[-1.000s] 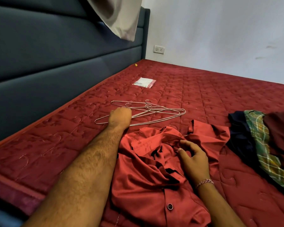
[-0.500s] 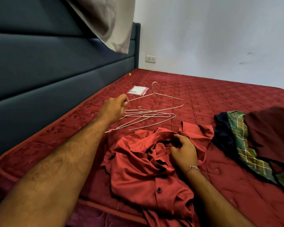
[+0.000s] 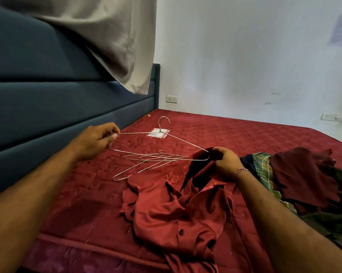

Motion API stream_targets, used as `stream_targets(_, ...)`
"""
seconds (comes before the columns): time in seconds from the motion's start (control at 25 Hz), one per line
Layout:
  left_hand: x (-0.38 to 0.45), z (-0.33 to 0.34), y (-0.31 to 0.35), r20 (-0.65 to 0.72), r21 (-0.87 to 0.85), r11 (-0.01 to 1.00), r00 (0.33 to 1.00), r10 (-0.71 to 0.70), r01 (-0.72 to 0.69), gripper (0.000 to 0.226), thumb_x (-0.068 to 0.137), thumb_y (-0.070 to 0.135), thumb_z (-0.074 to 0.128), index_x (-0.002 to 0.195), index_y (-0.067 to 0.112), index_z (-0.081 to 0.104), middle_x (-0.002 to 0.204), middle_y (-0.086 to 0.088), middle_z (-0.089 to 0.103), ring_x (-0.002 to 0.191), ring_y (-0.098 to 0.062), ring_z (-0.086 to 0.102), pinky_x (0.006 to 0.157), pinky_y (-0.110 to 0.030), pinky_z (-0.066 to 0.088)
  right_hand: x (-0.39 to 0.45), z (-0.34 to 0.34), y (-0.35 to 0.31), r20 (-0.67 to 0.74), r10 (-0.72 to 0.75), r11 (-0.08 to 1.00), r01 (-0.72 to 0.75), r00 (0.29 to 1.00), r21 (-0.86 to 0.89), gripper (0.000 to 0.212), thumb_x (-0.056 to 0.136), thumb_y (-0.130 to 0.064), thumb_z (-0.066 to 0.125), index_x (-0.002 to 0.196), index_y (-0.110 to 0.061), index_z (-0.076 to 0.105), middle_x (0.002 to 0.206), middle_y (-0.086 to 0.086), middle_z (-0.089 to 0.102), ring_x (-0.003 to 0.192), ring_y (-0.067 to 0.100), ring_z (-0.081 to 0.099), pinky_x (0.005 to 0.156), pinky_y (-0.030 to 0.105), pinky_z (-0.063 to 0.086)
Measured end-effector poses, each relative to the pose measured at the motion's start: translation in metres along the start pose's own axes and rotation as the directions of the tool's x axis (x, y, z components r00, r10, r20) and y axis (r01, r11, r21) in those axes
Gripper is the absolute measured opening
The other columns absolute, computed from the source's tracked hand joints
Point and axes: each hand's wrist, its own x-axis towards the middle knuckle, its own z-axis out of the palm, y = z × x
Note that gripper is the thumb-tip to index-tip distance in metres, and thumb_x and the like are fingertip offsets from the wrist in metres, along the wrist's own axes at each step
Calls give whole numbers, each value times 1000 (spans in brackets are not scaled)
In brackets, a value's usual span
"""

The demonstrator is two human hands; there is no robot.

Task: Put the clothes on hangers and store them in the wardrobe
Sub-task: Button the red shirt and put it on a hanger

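A red button shirt lies crumpled on the red mattress in front of me. My left hand pinches one end of a thin metal wire hanger and holds it lifted above the bed, hook pointing up. The hanger's far corner reaches the shirt's raised collar opening. My right hand grips that raised part of the shirt by the collar. Several more wire hangers lie in a loose pile on the mattress under the lifted one.
A heap of other clothes, dark maroon, green plaid and navy, lies at the right. A small plastic packet rests near the dark blue padded headboard on the left. A beige curtain hangs above. A white wall stands behind.
My left hand has lifted one hanger off the pile and swung its far end to the shirt. My right hand has raised the shirt's collar area up off the mattress.
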Motion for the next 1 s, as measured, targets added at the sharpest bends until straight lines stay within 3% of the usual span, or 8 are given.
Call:
stream_targets(0.28,-2,85,61,-36,-27,998,998,60,-61,14,95,42,42,94,32,50,74,11,59,73,-21,59,71,-40,47,-10,-6,-40,-61,-214,948,222,975,228,34,90,-6,64,119,-20,75,119,-4,74,113,12,66,108,38,49)
stream_targets(0.44,-3,141,103,-93,-81,992,992,88,-96,12,100,34,44,95,26,51,81,12,56,78,-24,58,68,-39,41,-16,-4,-41,-139,-94,954,129,986,269,20,94,-38,69,84,-24,78,80,-17,73,84,7,67,103,47,50)
stream_targets(0.56,5,162,105,-64,-96,985,989,135,-140,13,102,31,48,93,24,53,81,11,58,74,-17,54,66,-38,40,-19,-3,-31,-260,63,974,-2,963,226,25,91,-34,73,74,-15,71,71,-5,69,77,17,65,98,44,51)
stream_targets(0.64,13,168,104,-106,-404,915,992,-69,21,30,103,38,45,83,20,60,77,7,63,67,-13,56,64,-33,45,-23,-3,-30,-341,139,974,-66,930,218,17,91,-26,71,77,-16,72,79,3,72,87,26,69,83,33,52)
stream_targets(0.68,16,170,102,-130,-643,751,946,-297,148,38,104,40,45,77,18,62,73,3,64,62,-12,55,58,-29,44,-26,-5,-31,-393,176,971,-94,903,219,13,92,-23,69,80,-18,73,84,4,74,91,28,69,81,32,52)
stream_targets(0.76,15,185,92,-35,-806,467,758,-651,363,38,98,40,54,69,16,61,70,-6,61,60,-19,52,55,-26,38,-33,-5,-33,-479,250,954,-131,842,268,11,91,-17,64,88,-21,74,91,3,76,95,29,69,84,33,52)
stream_targets(0.88,-5,223,86,295,-556,530,749,-593,640,34,89,43,73,76,14,61,75,-9,63,66,-20,55,56,-28,38,-39,0,-32,-508,266,949,-129,819,289,14,93,-15,60,94,-24,72,94,1,75,96,29,68,87,35,52)
stream_targets(1.0,-13,245,85,309,-338,675,755,-578,655,28,80,33,85,76,12,67,75,-6,75,67,-25,72,59,-34,59,-44,6,-26,-498,221,962,-105,839,251,14,92,-16,59,91,-27,68,88,-4,73,92,27,68,89,41,54)
